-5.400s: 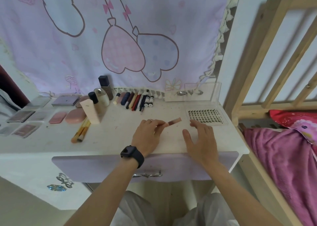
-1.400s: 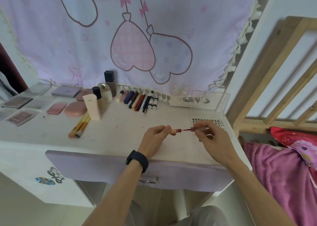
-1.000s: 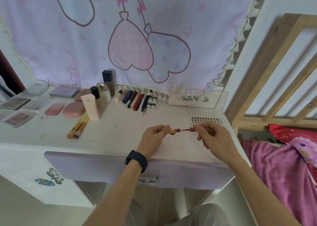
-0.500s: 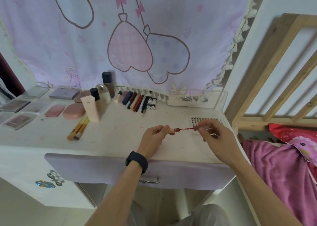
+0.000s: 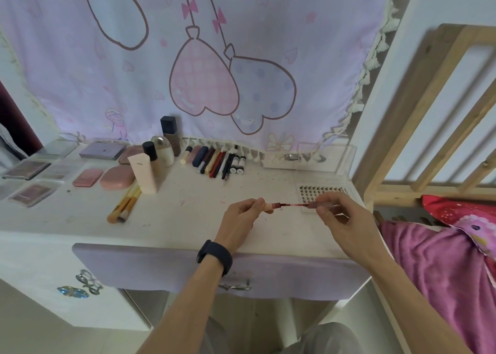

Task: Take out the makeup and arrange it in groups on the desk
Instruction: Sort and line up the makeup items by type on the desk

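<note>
At the far left of the frame we saw the eyeshadow palettes laid flat in a cluster on the desk, with two pink compacts side by side just right of them. A few brushes lay angled beside an upright cream tube, and a row of lipsticks and pens lined the back edge at centre. At centre frame, the left hand, fingers curled, pinched the pale end of the lip gloss above the desk. Its wand bridged across to the right hand, whose thumb and fingertips pinched the darker end. We took that for the cap, though blur left it uncertain. Behind that hand lay the lash tray, partly covered, and a pink blanket filled the right edge.
</note>
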Demonstrator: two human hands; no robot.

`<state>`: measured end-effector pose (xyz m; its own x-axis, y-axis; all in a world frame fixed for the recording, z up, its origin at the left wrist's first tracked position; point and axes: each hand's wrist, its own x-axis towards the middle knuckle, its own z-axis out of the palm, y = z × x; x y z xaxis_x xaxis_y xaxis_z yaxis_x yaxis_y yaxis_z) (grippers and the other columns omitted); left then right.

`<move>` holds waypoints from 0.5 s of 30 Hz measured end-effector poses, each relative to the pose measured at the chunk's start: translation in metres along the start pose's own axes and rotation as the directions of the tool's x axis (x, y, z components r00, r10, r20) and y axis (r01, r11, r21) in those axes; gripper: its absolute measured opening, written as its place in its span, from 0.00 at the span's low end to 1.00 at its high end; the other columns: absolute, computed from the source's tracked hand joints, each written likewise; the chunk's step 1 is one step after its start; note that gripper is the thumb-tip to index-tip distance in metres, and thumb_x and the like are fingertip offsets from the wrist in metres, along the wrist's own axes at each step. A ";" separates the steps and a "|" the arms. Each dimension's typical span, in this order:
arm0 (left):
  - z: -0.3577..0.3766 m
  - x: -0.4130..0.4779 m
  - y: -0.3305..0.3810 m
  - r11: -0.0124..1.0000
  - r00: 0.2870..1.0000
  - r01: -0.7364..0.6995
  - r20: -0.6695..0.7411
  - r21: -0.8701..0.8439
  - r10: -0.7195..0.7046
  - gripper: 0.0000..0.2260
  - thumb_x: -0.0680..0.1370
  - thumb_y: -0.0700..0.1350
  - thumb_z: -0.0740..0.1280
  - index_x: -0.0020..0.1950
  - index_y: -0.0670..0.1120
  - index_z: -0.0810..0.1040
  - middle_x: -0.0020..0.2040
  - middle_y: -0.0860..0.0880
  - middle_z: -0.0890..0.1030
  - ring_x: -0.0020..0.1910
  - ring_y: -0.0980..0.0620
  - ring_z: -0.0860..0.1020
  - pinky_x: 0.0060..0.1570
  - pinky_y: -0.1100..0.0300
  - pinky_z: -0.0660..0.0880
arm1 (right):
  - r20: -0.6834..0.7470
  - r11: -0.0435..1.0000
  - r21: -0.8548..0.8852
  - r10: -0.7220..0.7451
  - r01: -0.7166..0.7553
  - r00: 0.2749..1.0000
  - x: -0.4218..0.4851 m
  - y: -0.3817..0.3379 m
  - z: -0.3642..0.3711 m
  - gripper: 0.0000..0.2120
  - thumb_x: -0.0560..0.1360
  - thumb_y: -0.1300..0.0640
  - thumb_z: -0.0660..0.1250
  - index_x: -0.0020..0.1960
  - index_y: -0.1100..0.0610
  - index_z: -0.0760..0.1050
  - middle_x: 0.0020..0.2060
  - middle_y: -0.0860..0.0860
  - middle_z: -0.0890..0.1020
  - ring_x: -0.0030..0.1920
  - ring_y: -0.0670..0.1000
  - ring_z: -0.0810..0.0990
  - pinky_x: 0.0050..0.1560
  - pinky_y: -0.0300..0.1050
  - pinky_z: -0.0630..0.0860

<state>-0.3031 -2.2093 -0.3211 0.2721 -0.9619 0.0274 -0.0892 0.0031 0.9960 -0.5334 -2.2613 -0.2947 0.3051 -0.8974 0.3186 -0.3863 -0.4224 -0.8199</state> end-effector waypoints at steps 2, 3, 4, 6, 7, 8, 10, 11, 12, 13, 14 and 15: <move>0.000 -0.001 0.000 1.000 1.000 -0.003 -0.002 -0.009 0.003 0.15 0.84 0.50 0.62 0.46 0.48 0.86 0.26 0.61 0.75 0.26 0.60 0.64 0.29 0.68 0.61 | -0.015 1.000 0.010 -0.006 0.006 1.000 -0.002 0.000 0.000 0.14 0.79 0.58 0.70 0.51 0.37 0.77 0.48 0.36 0.85 0.47 0.43 0.82 0.46 0.38 0.75; 0.000 -0.001 0.001 1.000 1.000 -0.005 -0.002 -0.010 0.005 0.15 0.84 0.49 0.62 0.46 0.48 0.86 0.27 0.62 0.75 0.26 0.60 0.64 0.29 0.68 0.61 | -0.021 1.000 0.009 -0.011 0.011 1.000 -0.002 0.000 0.001 0.15 0.78 0.58 0.71 0.50 0.36 0.77 0.47 0.35 0.85 0.48 0.43 0.82 0.46 0.35 0.75; 0.000 -0.001 0.001 1.000 1.000 -0.006 -0.003 -0.007 0.006 0.15 0.84 0.49 0.62 0.46 0.49 0.86 0.27 0.62 0.75 0.25 0.60 0.65 0.29 0.69 0.61 | -0.025 1.000 0.007 -0.016 0.016 1.000 -0.003 0.000 0.002 0.16 0.78 0.59 0.71 0.50 0.35 0.77 0.47 0.35 0.85 0.48 0.43 0.82 0.46 0.33 0.75; 0.000 -0.001 0.001 1.000 1.000 -0.008 -0.004 0.000 0.008 0.15 0.84 0.49 0.61 0.46 0.49 0.86 0.27 0.62 0.75 0.25 0.61 0.67 0.29 0.69 0.61 | -0.026 1.000 0.009 -0.011 0.012 1.000 -0.005 0.001 0.002 0.16 0.78 0.59 0.71 0.50 0.35 0.77 0.48 0.35 0.85 0.48 0.43 0.82 0.47 0.33 0.76; 0.000 -0.001 0.001 1.000 1.000 -0.008 -0.003 0.000 0.008 0.15 0.84 0.49 0.61 0.46 0.49 0.86 0.27 0.63 0.76 0.25 0.61 0.67 0.29 0.70 0.62 | -0.028 1.000 0.012 -0.003 0.003 1.000 -0.006 0.002 0.003 0.16 0.78 0.59 0.71 0.51 0.36 0.77 0.48 0.36 0.85 0.47 0.44 0.82 0.47 0.36 0.76; 0.000 -0.001 0.000 1.000 1.000 -0.009 -0.001 -0.003 0.009 0.15 0.84 0.49 0.61 0.46 0.49 0.86 0.27 0.62 0.76 0.25 0.61 0.67 0.29 0.70 0.61 | -0.034 1.000 0.018 0.003 -0.003 0.999 -0.007 0.004 0.003 0.15 0.78 0.59 0.71 0.51 0.37 0.77 0.49 0.36 0.85 0.47 0.44 0.82 0.47 0.38 0.76; 0.001 -0.001 -0.001 1.000 1.000 -0.007 -0.001 -0.010 0.007 0.15 0.84 0.50 0.62 0.46 0.48 0.86 0.27 0.62 0.75 0.25 0.60 0.65 0.28 0.70 0.61 | -0.051 0.999 0.040 0.009 -0.007 0.999 -0.010 0.008 0.003 0.15 0.78 0.59 0.71 0.51 0.37 0.77 0.49 0.38 0.86 0.48 0.45 0.82 0.48 0.41 0.77; 0.000 -0.001 -0.002 1.000 1.000 -0.005 -0.003 -0.016 0.005 0.15 0.84 0.50 0.62 0.47 0.48 0.86 0.26 0.61 0.74 0.25 0.60 0.64 0.28 0.70 0.61 | -0.059 0.998 0.058 0.013 -0.010 0.998 -0.012 0.010 0.004 0.15 0.78 0.60 0.71 0.51 0.37 0.77 0.49 0.39 0.86 0.48 0.46 0.82 0.48 0.42 0.77; 0.000 0.000 -0.003 1.000 1.000 -0.003 -0.005 -0.027 0.003 0.15 0.83 0.50 0.62 0.47 0.47 0.86 0.26 0.60 0.73 0.25 0.60 0.63 0.28 0.69 0.61 | -0.067 0.996 0.083 0.022 -0.017 0.997 -0.014 0.013 0.005 0.15 0.78 0.60 0.71 0.51 0.38 0.78 0.49 0.40 0.86 0.48 0.46 0.83 0.48 0.43 0.78; 0.000 0.000 -0.004 0.999 1.000 -0.002 -0.008 -0.038 0.001 0.15 0.83 0.50 0.62 0.46 0.47 0.86 0.26 0.60 0.72 0.25 0.59 0.63 0.27 0.69 0.61 | -0.078 0.993 0.115 0.039 -0.030 0.996 -0.016 0.015 0.007 0.14 0.78 0.61 0.71 0.51 0.39 0.78 0.49 0.41 0.86 0.49 0.47 0.83 0.49 0.46 0.79; 0.000 0.001 -0.005 0.999 1.000 -0.001 -0.010 -0.044 0.001 0.15 0.83 0.50 0.63 0.46 0.47 0.87 0.26 0.60 0.71 0.25 0.59 0.62 0.27 0.69 0.61 | -0.092 0.988 0.150 0.060 -0.045 0.994 -0.018 0.018 0.009 0.13 0.78 0.61 0.71 0.51 0.41 0.79 0.49 0.43 0.86 0.49 0.48 0.83 0.49 0.48 0.80; 0.000 0.001 -0.005 0.999 1.000 -0.003 -0.012 -0.045 0.002 0.15 0.83 0.51 0.63 0.45 0.48 0.87 0.26 0.60 0.71 0.25 0.59 0.62 0.27 0.69 0.61 | -0.111 0.982 0.181 0.078 -0.057 0.991 -0.020 0.020 0.011 0.12 0.78 0.62 0.71 0.51 0.43 0.79 0.49 0.44 0.87 0.49 0.49 0.84 0.48 0.48 0.82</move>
<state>-0.3020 -2.2099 -0.3261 0.2830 -0.9586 0.0306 -0.0466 0.0181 0.9987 -0.5378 -2.2502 -0.3228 0.1756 -0.9361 0.3046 -0.2392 -0.3407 -0.9092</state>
